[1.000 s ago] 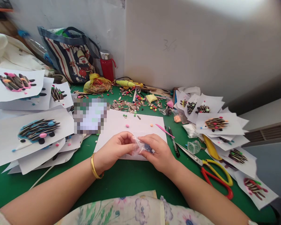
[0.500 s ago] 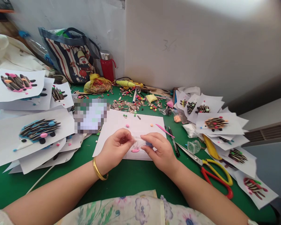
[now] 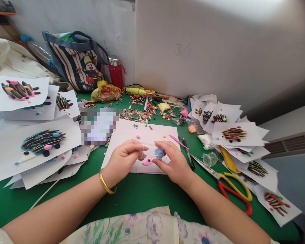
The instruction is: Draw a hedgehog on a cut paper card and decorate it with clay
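Observation:
Between my hands a clear plastic bag [image 3: 150,149] with a lump of blue clay [image 3: 159,153] is held above a white sheet of paper [image 3: 122,135]. My left hand [image 3: 124,157] pinches the bag's left end. My right hand [image 3: 171,157] grips the bag around the blue clay, thumb below and fingers above. Just under the bag, a pink clay shape [image 3: 147,162] with a small black dot lies on the paper. Farther up the sheet sit a pink ball [image 3: 138,137], an orange ball [image 3: 164,136] and small green balls [image 3: 135,125].
Stacks of hedgehog pictures lie at left [image 3: 5,149] and right [image 3: 236,134]. Scissors [image 3: 218,176], a black pen [image 3: 188,154] and a pink tool [image 3: 178,141] are right of the paper. Seeds [image 3: 137,114], a red bottle [image 3: 116,74] and a striped bag [image 3: 78,61] stand behind.
My hands have drawn slightly apart, and the bag is stretched between them. More of the blue clay shows, and the black dot on the pink shape has come into view.

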{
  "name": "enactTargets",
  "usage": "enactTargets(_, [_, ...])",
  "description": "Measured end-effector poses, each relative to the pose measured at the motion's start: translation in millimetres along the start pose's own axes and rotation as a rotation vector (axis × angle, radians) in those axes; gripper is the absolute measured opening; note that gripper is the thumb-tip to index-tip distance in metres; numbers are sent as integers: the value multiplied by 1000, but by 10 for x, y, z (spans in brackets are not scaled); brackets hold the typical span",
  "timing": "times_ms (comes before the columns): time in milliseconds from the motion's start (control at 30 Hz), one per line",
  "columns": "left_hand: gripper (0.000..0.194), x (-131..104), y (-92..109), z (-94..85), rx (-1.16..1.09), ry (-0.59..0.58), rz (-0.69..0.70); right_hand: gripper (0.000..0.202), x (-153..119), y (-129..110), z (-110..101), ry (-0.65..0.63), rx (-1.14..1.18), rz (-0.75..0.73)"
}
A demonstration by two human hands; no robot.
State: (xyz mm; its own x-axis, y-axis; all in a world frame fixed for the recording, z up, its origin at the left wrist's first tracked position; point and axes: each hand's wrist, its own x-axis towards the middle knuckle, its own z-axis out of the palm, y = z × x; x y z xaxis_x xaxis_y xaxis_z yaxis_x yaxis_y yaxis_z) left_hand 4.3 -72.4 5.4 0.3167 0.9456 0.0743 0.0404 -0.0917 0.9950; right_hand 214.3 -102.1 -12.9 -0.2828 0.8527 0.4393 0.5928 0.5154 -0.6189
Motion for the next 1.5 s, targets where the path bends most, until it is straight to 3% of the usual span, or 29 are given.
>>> enactTargets(133, [35,10,-31,-8,105,-84,33,41,3,-4,-11,-4,41,-3])
enactTargets(433, [37,0,-37,25,117,-167,60,15,40,10,-22,18,131,5])
enactTargets(700, [32,35,-15,-36,97,-201,-38,39,22,46,-27,-11,157,98])
enactTargets(967, [26,35,24,-27,-35,-245,-150,29,26,83,-44,-53,185,117])
enactTargets(1200, [26,31,9,-38,-34,-201,-171,47,-34,125,-17,6,321,252])
enactTargets(1367, [32,32,13,-29,-142,-215,-218,35,-5,102,-52,-2,248,202])
enactTargets(1500, [31,34,19,-27,-99,-212,-221,35,21,70,-68,-16,234,180])
